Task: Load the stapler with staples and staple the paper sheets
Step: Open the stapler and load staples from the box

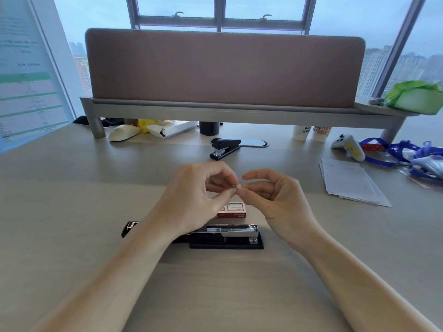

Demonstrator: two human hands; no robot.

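A black stapler (227,234) lies flat on the desk below my hands, its top swung back to the left so the metal staple channel shows. Just behind it rests a red and white staple box (233,210). My left hand (191,200) and my right hand (275,200) meet above the box. Both pinch a small strip of staples (238,186) between thumb and fingertips. A stack of white paper sheets (350,182) lies to the right, apart from both hands.
A second black stapler (225,147), closed, stands farther back at the centre. A white mouse (123,132), a white carton, a dark cup and two paper cups sit under the monitor shelf (239,113). A game controller (347,146) and blue lanyards lie at the right.
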